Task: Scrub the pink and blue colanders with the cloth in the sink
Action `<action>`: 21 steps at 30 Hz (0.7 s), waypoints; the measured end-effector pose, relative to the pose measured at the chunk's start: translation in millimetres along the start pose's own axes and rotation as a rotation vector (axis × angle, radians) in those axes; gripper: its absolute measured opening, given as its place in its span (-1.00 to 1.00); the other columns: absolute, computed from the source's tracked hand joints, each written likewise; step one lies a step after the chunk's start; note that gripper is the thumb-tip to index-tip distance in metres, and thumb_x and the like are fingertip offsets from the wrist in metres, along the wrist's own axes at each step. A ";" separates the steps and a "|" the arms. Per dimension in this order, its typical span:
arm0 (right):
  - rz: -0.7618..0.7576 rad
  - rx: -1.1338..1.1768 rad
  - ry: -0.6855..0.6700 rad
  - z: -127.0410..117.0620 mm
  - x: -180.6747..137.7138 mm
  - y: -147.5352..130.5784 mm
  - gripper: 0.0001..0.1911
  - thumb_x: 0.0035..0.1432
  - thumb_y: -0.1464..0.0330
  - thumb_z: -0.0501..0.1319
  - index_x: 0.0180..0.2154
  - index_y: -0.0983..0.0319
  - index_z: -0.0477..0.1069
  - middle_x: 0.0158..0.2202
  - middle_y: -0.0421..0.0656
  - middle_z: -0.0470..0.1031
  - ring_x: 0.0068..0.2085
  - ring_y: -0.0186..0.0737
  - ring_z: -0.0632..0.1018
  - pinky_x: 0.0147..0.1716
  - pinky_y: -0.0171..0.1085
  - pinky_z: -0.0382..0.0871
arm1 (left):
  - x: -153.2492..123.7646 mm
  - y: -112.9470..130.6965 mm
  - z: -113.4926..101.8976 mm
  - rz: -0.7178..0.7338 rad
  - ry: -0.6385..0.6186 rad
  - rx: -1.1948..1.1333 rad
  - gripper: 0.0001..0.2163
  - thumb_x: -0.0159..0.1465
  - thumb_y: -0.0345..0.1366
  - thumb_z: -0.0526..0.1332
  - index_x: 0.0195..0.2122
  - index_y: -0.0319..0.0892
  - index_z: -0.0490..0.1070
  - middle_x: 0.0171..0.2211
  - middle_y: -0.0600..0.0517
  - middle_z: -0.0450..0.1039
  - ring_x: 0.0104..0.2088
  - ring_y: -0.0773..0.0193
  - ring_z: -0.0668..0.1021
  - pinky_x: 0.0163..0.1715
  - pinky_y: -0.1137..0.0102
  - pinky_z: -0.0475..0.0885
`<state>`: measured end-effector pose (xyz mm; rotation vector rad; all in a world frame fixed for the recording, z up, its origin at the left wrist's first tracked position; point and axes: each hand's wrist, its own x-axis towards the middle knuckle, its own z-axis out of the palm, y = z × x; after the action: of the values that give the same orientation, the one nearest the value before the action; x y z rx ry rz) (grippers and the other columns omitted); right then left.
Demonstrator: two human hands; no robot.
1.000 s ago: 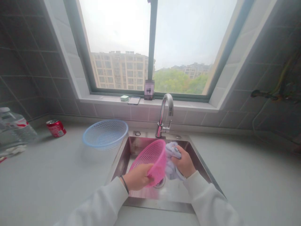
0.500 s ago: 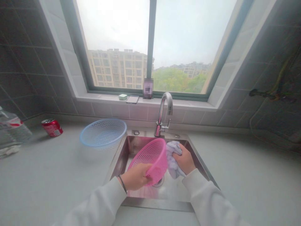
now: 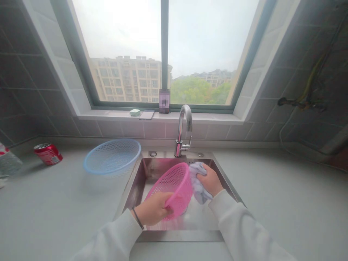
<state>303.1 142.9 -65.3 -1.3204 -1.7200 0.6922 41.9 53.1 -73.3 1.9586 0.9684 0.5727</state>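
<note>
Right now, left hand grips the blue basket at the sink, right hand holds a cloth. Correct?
One error: the basket in the left hand is pink, as the head view shows; the blue one stands on the counter. The right hand does hold a cloth, at the sink.

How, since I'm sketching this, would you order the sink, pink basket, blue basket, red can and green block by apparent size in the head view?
Sink
Pink basket, blue basket: too alike to rank, the pink one nearer
Red can
Green block
</note>
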 end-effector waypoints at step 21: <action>-0.106 0.153 -0.218 10.6 -13.7 -23.6 -0.83 -0.15 0.35 0.10 -0.41 0.19 0.38 -0.45 -0.25 0.43 -0.38 -0.24 0.41 -0.31 -0.25 0.30 | 7.3 -6.2 5.5 -0.057 0.090 -0.033 -0.72 0.08 -0.48 0.19 -0.19 -0.21 0.56 -0.23 -0.02 0.62 -0.19 0.08 0.57 -0.14 0.29 0.43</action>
<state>283.7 123.6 -55.1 -1.0722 -1.8543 0.9138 47.5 58.3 -81.3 1.8837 1.0610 0.6448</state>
